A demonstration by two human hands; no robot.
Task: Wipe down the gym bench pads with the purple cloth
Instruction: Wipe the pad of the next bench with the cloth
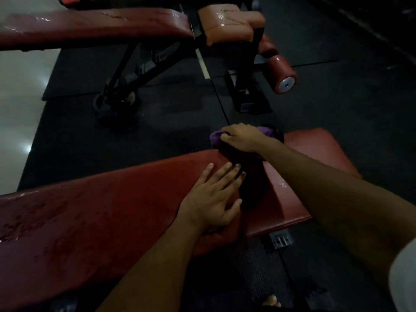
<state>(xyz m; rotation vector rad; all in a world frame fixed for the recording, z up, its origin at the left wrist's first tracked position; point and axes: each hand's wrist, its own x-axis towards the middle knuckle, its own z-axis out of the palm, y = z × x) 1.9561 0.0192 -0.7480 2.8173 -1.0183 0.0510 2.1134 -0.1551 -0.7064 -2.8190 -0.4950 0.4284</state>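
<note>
- Right hand gripped purple cloth at frame center, on far edge of near bench's long pad, by gap to seat pad.
- Left hand lay flat, fingers straight, holding nothing.
- Risks: cloth snagging in gap; droplets lower left missed in dim light.
</note>
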